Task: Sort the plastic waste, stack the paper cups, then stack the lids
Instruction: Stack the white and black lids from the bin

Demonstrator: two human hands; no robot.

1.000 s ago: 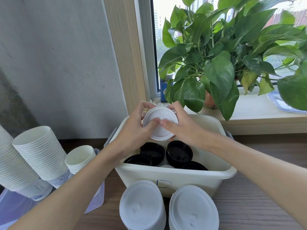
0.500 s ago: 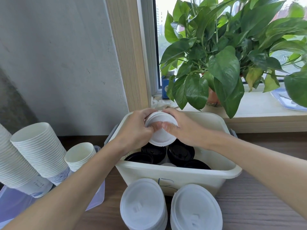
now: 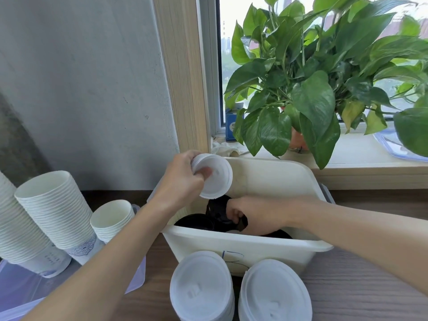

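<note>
My left hand (image 3: 183, 179) grips a small stack of white lids (image 3: 214, 176) above the back left of the cream plastic bin (image 3: 243, 247). Down inside the bin, my right hand (image 3: 251, 216) has its fingers curled round a black lid (image 3: 217, 210). More black lids (image 3: 194, 222) lie on the bin's bottom. Two stacks of white lids (image 3: 200, 288) (image 3: 274, 295) stand on the table in front of the bin. Nested stacks of white paper cups (image 3: 55, 209) (image 3: 113, 216) lean at the left.
A leafy potted plant (image 3: 301, 93) stands on the windowsill behind the bin, its leaves hanging over the bin's back edge. The cup stacks rest on a clear plastic tray (image 3: 20, 295) at the lower left. A blue-rimmed tray (image 3: 391, 144) lies on the sill at right.
Both hands held the white lids together before. My right hand has let go and dropped into the bin onto a black lid; my left hand moved the white lids slightly left.
</note>
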